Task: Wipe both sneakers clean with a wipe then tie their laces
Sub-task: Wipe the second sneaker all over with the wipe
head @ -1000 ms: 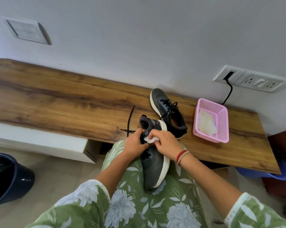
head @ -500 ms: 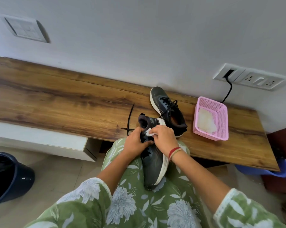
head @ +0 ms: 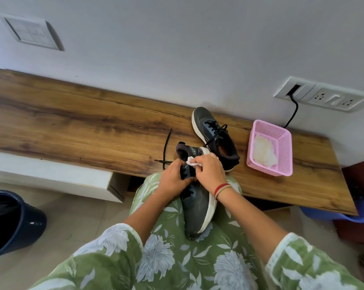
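Note:
A dark grey sneaker [head: 197, 208] with a white sole lies on my lap, toe towards me and heel towards the wooden bench [head: 72, 126]. My left hand [head: 172, 178] grips its left side near the collar. My right hand [head: 209, 171] pinches a white wipe [head: 192, 161] against the shoe's upper near the heel. One loose black lace [head: 166, 146] trails from this shoe onto the bench. The second sneaker [head: 213, 137] stands on the bench behind, its laces loose.
A pink mesh basket [head: 281, 166] holding more white wipes sits on the bench to the right. A wall socket with a black cable [head: 291, 116] is above it. A dark blue bin [head: 11, 222] stands on the floor at the left.
My right hand with the wipe has slid along the shoe's upper towards the heel. The left hand keeps its hold, and the shoe has barely shifted.

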Demonstrator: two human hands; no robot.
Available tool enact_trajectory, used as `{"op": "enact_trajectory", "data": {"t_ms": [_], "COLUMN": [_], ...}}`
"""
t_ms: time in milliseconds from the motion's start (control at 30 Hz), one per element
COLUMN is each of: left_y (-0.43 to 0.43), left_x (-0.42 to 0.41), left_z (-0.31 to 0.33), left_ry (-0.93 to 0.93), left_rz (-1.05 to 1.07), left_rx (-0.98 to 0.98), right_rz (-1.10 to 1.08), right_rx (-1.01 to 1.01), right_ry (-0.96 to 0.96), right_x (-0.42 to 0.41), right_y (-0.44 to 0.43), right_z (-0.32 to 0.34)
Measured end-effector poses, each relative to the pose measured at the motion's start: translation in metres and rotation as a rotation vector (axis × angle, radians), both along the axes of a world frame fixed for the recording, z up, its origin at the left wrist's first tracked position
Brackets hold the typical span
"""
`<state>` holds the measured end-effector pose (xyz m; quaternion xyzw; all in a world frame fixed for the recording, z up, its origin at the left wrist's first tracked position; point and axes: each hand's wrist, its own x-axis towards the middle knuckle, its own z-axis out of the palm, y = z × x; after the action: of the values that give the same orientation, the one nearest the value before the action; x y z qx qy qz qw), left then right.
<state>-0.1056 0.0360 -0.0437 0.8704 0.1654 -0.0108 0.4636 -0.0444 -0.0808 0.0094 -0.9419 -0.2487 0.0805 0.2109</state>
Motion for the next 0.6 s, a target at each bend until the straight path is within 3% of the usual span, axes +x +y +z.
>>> {"op": "enact_trajectory", "data": {"t_ms": [133,267,433,533,600], "left_y": [0.001,0.001,0.005,0.007,0.008], "left_x": [0.001,0.001,-0.003,-0.004,-0.004], "left_z": [0.003,0.008,0.006,0.008,0.007], "left_ry": [-0.011,0.01,-0.014,-0.069,-0.081], "left_rz": [0.009,0.009,-0.003,-0.037,-0.022], "left_rx": [-0.02,-0.032,-0.087,-0.201,-0.388], "right_rz": [0.265,-0.029,0.091,0.249,0.307], "right_rx": [-0.103,0.064,0.049,-0.037,-0.058], "right_ry": [0.113,0.042,0.022,0.012,0.111], "right_x": [0.011,0.027,0.001,-0.016,-0.019], "right_y": [-0.013,0.0,-0.001,-0.024,-0.034], "right_z": [0.011,0.01,0.003,-0.001,0.007]}}
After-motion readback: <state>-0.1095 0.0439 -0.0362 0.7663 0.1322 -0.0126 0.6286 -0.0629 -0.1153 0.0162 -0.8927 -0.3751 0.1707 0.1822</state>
